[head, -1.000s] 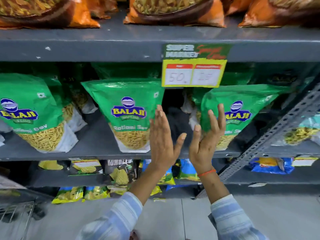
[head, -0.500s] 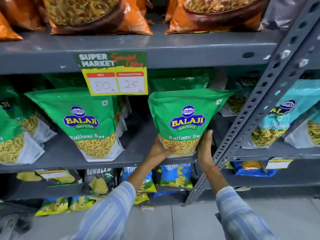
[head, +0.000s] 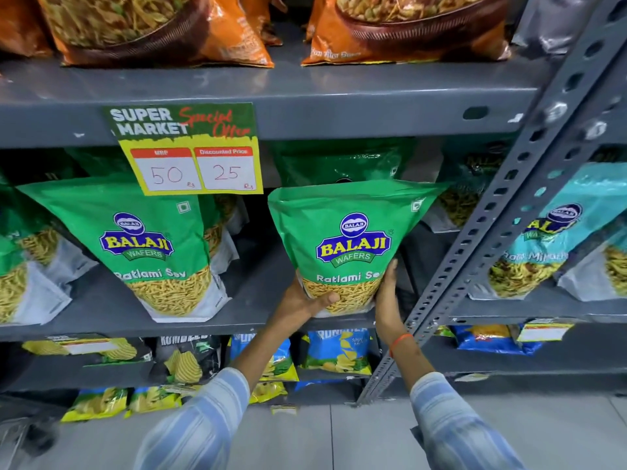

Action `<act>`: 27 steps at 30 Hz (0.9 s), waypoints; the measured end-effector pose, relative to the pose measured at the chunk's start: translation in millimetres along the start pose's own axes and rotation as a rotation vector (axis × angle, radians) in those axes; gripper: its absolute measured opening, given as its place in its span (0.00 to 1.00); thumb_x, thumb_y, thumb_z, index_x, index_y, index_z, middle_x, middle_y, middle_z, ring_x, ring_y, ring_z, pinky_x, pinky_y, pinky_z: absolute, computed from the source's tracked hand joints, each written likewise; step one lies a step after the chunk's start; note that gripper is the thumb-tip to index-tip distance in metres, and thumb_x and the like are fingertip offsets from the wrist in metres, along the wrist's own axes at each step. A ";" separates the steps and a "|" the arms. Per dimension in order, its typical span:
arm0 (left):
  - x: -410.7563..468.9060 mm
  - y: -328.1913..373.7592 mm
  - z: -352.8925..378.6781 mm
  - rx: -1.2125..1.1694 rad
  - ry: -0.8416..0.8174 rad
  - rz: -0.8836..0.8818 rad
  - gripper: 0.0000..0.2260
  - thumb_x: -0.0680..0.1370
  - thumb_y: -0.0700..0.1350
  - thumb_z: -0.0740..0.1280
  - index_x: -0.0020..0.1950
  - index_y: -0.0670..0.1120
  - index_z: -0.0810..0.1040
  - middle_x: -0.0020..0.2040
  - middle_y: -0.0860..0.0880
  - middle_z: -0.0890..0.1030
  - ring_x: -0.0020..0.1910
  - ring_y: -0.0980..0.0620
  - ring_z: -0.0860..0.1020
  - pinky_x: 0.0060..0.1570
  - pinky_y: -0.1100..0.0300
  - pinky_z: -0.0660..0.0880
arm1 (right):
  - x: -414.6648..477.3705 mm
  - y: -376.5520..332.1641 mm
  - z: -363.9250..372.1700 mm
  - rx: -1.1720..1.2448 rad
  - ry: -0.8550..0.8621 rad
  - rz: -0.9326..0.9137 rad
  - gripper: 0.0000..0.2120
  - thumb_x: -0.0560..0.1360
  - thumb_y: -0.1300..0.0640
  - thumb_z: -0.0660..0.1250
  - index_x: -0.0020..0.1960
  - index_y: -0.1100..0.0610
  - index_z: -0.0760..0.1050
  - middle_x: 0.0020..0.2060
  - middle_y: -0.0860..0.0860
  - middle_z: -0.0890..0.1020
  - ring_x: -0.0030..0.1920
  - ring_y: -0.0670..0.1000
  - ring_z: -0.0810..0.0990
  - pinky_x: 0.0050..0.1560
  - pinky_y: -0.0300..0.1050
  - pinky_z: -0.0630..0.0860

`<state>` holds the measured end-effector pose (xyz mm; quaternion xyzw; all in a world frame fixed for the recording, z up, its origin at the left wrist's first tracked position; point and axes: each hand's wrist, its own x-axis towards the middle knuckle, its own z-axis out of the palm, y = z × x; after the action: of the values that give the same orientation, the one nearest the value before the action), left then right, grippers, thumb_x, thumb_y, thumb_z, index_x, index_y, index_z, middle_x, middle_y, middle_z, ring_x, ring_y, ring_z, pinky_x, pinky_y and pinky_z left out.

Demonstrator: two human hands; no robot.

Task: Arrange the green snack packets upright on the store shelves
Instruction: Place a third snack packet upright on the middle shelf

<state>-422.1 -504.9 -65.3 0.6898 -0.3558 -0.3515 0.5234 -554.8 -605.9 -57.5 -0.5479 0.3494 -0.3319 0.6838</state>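
Head view shows the green packet [head: 353,245] standing at the front edge of the grey shelf [head: 258,300], just left of the slotted upright [head: 502,212]. The left hand [head: 305,305] cups its lower left corner, thumb across the front, and the right hand [head: 386,293] presses flat against its lower right edge; both grip the packet. To do this well, I would square the base flat on the shelf, face the label forward, and let go only once it stands unaided beside its neighbour packet [head: 142,245]. Half a second earlier the grip looked much the same; a second ago both hands were open in the air, short of the packets.
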 end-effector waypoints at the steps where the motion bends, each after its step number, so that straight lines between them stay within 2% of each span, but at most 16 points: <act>1: 0.5 0.1 0.4 -0.007 0.004 -0.001 0.43 0.56 0.70 0.74 0.65 0.50 0.69 0.55 0.63 0.79 0.53 0.72 0.77 0.46 0.79 0.72 | -1.0 0.7 0.2 -0.024 0.020 0.001 0.20 0.69 0.22 0.47 0.48 0.22 0.75 0.45 0.24 0.81 0.49 0.28 0.80 0.50 0.30 0.76; 4: 1.6 -0.9 0.7 -0.032 0.001 0.000 0.46 0.56 0.70 0.74 0.67 0.48 0.68 0.57 0.61 0.79 0.55 0.69 0.77 0.48 0.77 0.73 | -1.0 5.5 0.5 -0.039 0.055 0.037 0.30 0.58 0.15 0.51 0.48 0.27 0.78 0.47 0.31 0.84 0.55 0.38 0.81 0.65 0.46 0.73; 7: 1.8 -2.7 0.4 -0.048 -0.002 -0.005 0.48 0.55 0.71 0.73 0.68 0.48 0.68 0.57 0.61 0.79 0.54 0.71 0.77 0.48 0.78 0.73 | -4.8 5.1 2.9 -0.019 0.059 0.051 0.34 0.57 0.15 0.52 0.52 0.32 0.78 0.54 0.39 0.83 0.60 0.44 0.80 0.69 0.52 0.72; 9: 1.0 -2.2 0.5 -0.050 0.003 0.004 0.48 0.54 0.72 0.73 0.67 0.48 0.68 0.55 0.62 0.79 0.52 0.74 0.77 0.46 0.80 0.72 | -8.9 5.4 4.5 -0.014 0.067 0.020 0.39 0.59 0.16 0.53 0.59 0.37 0.76 0.59 0.44 0.82 0.63 0.47 0.79 0.69 0.52 0.72; 11: 0.2 -1.3 0.4 -0.046 0.009 0.011 0.48 0.53 0.73 0.72 0.66 0.49 0.70 0.52 0.65 0.79 0.49 0.76 0.77 0.42 0.81 0.72 | -12.0 8.8 4.9 -0.043 0.086 -0.046 0.47 0.60 0.17 0.53 0.67 0.47 0.73 0.62 0.48 0.80 0.65 0.50 0.78 0.68 0.53 0.72; 13: 0.1 -0.6 0.3 -0.041 0.000 0.013 0.46 0.53 0.73 0.72 0.65 0.51 0.71 0.51 0.65 0.80 0.48 0.74 0.77 0.41 0.80 0.73 | -12.7 10.9 5.6 -0.084 0.118 -0.088 0.48 0.61 0.17 0.54 0.68 0.49 0.72 0.61 0.48 0.81 0.63 0.50 0.78 0.66 0.52 0.73; 15: -0.9 2.4 -0.3 -0.038 -0.020 0.010 0.45 0.53 0.73 0.72 0.64 0.52 0.72 0.51 0.64 0.81 0.49 0.72 0.78 0.42 0.78 0.74 | -13.6 9.8 8.0 -0.110 0.180 -0.106 0.45 0.61 0.17 0.53 0.64 0.46 0.74 0.56 0.42 0.81 0.59 0.44 0.80 0.62 0.47 0.75; 18: -3.6 7.1 -3.3 -0.006 -0.025 -0.023 0.40 0.54 0.73 0.72 0.62 0.58 0.71 0.55 0.60 0.80 0.57 0.62 0.79 0.49 0.69 0.75 | -21.1 8.2 20.1 -0.094 0.326 -0.164 0.50 0.62 0.18 0.54 0.70 0.54 0.69 0.57 0.41 0.80 0.55 0.30 0.78 0.54 0.32 0.74; 19: -7.4 10.6 -5.0 -0.003 -0.030 -0.017 0.38 0.55 0.72 0.72 0.61 0.60 0.70 0.57 0.59 0.80 0.60 0.58 0.78 0.52 0.67 0.75 | -27.4 7.8 28.1 -0.088 0.384 -0.199 0.49 0.65 0.19 0.54 0.72 0.54 0.66 0.61 0.44 0.79 0.58 0.31 0.76 0.56 0.32 0.73; 21: -18.1 9.9 -11.0 0.007 -0.037 0.021 0.41 0.58 0.70 0.72 0.68 0.59 0.65 0.67 0.59 0.74 0.66 0.59 0.73 0.60 0.64 0.72 | -43.4 8.5 47.1 -0.114 0.511 -0.300 0.45 0.70 0.24 0.53 0.75 0.55 0.61 0.71 0.53 0.71 0.70 0.43 0.70 0.68 0.38 0.68; 23: -38.2 9.0 -22.3 0.057 0.050 0.123 0.43 0.64 0.65 0.73 0.74 0.54 0.60 0.69 0.70 0.64 0.67 0.70 0.64 0.63 0.75 0.65 | -61.8 6.4 70.1 -0.191 0.647 -0.406 0.41 0.75 0.29 0.51 0.75 0.59 0.59 0.75 0.58 0.65 0.75 0.52 0.63 0.74 0.43 0.61; 24: -51.0 11.5 -30.4 0.075 0.108 0.175 0.41 0.66 0.61 0.74 0.74 0.51 0.61 0.68 0.71 0.63 0.66 0.72 0.63 0.63 0.77 0.63 | -72.4 1.5 84.4 -0.223 0.689 -0.458 0.38 0.78 0.33 0.51 0.74 0.61 0.60 0.74 0.60 0.64 0.75 0.55 0.63 0.75 0.45 0.60; 27: -86.5 30.3 -65.7 0.128 0.270 0.371 0.27 0.73 0.53 0.70 0.68 0.44 0.71 0.65 0.57 0.73 0.65 0.63 0.71 0.67 0.63 0.69 | -97.3 -19.0 131.4 -0.248 0.699 -0.657 0.24 0.81 0.51 0.58 0.70 0.67 0.66 0.68 0.65 0.68 0.71 0.61 0.66 0.74 0.47 0.62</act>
<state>-412.7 -405.6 -12.7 0.6852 -0.4248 -0.1307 0.5770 -497.7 -459.9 -7.3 -0.5624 0.4036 -0.6496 0.3145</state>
